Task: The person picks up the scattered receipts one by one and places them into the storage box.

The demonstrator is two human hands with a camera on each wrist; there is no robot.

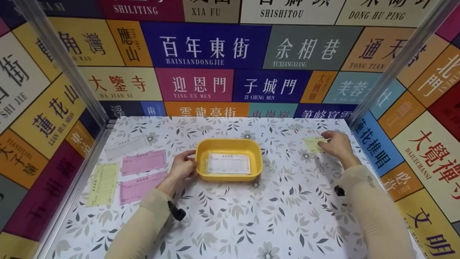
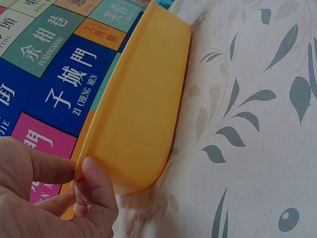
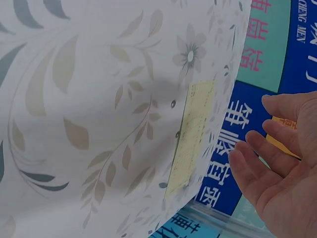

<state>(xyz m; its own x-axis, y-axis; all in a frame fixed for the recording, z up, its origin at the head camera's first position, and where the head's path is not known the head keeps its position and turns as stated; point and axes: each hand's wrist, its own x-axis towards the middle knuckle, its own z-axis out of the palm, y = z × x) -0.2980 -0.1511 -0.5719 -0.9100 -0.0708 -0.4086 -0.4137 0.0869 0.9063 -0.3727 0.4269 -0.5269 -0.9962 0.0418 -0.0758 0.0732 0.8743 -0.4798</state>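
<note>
A yellow plastic tub stands on the leaf-patterned table with white paper slips lying flat inside. At its left end my left hand pinches the rim between thumb and fingers, as the left wrist view also shows, where the tub's side wall faces the camera. Over on the right, my right hand hovers by a pale yellow slip, its fingers loosely bent. In the right wrist view that slip lies on the table, apart from the relaxed fingers.
To the left lie two pink slips, another yellow slip and a faint white slip. Panels of coloured place-name signs wall in the back and both sides, with metal posts at the corners.
</note>
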